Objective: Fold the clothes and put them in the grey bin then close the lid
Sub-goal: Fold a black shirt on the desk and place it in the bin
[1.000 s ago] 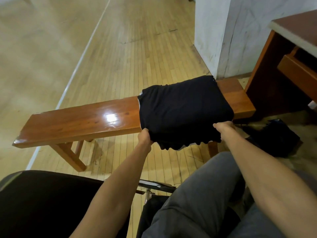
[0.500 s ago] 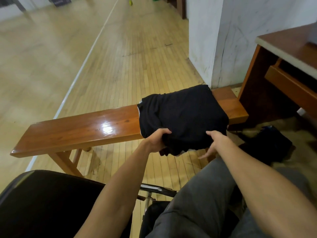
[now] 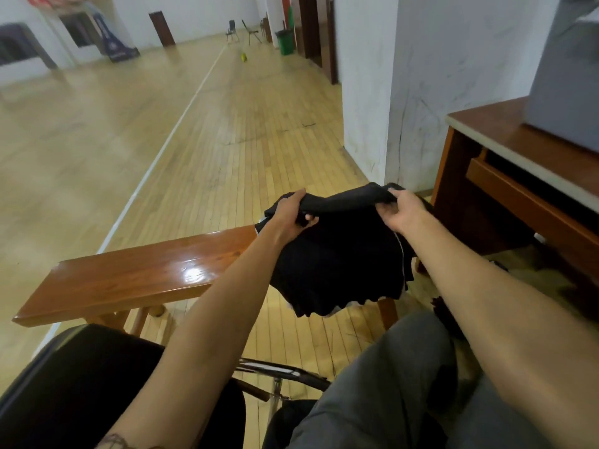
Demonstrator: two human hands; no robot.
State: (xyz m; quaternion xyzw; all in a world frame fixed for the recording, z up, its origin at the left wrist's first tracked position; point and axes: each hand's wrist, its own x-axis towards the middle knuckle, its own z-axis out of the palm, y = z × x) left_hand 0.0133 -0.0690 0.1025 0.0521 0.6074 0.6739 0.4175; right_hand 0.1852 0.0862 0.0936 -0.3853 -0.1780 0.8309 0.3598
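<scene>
Black garment [image 3: 337, 264]: folded, multi-layer, held up by its top edge over R end of wooden bench [image 3: 129, 280]. L hand [image 3: 290, 215]: fingers curled over the edge from above, thumb tucked beneath, cloth pinched. R hand [image 3: 400, 210]: same edge gripped at its other end, fingers wrapped round the fold. Edge is raised betw. both hands. Rest of bundle hangs toward the person, lower hem w/ white trim draped below bench's near edge. Contact w/ bench top can't be told, hidden by cloth. Grey bin [image 3: 570, 76] seen upper R, stood on brown desk [image 3: 486, 131], well apart from garment. Bin cut off by frame, lid state not visible. Black chair seat [image 3: 81, 377] noted lower L, grey trousers [image 3: 372, 400] lower R. Wood-strip floor [image 3: 227, 140] seen beyond bench.
</scene>
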